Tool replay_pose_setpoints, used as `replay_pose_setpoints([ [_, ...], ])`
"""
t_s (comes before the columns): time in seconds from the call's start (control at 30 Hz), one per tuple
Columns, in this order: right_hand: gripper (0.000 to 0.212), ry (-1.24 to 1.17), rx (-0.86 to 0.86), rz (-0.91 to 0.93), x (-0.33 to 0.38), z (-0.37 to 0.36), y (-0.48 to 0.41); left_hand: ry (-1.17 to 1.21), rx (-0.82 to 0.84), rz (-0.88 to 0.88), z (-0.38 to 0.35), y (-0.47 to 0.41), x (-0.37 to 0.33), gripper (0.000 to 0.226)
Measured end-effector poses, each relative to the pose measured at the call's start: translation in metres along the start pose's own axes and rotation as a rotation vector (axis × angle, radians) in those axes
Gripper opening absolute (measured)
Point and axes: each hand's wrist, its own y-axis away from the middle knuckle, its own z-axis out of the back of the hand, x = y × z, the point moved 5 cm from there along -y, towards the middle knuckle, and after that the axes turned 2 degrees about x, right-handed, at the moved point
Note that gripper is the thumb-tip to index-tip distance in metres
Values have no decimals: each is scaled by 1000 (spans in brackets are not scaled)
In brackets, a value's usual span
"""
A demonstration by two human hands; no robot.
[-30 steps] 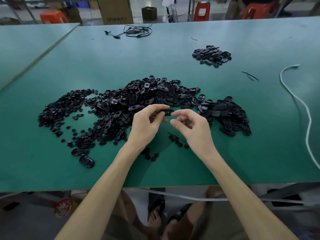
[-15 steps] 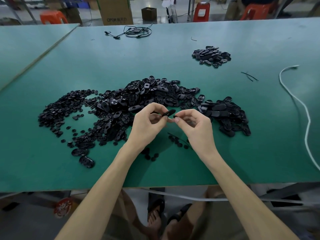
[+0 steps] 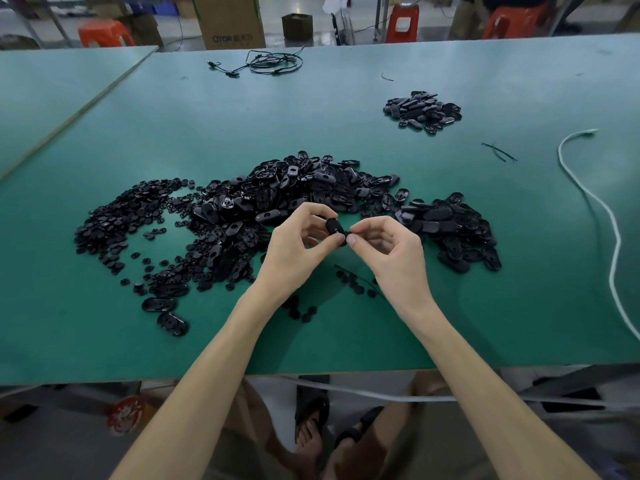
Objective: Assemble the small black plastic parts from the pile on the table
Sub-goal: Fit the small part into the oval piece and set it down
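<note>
Left hand (image 3: pixel 298 249) grip pinching black part (image 3: pixel 334 226) above table (image 3: pixel 311 126); right hand (image 3: pixel 393 254) grip pinching its near end. Advised: aligning pieces squarely, pressing evenly until seating.

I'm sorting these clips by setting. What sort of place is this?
Probably a factory assembly bench: a long green table heaped with a large pile of small black plastic parts, a smaller pile set apart beyond, and cardboard boxes and orange stools behind.

black parts (image 3: pixel 294 199), green table (image 3: pixel 311 112), white cable (image 3: pixel 606 216)
</note>
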Motion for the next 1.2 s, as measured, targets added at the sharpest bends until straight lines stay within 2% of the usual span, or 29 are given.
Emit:
replay_pose_setpoints([
  [0.5, 9, 41, -54, -28, -3, 3, 0, 17, 15, -42, 1, 0, -3, 27],
  [1.2, 11, 58, -47, -55, -5, 3, -1, -15, 29, -61, 0, 2, -7, 24],
])
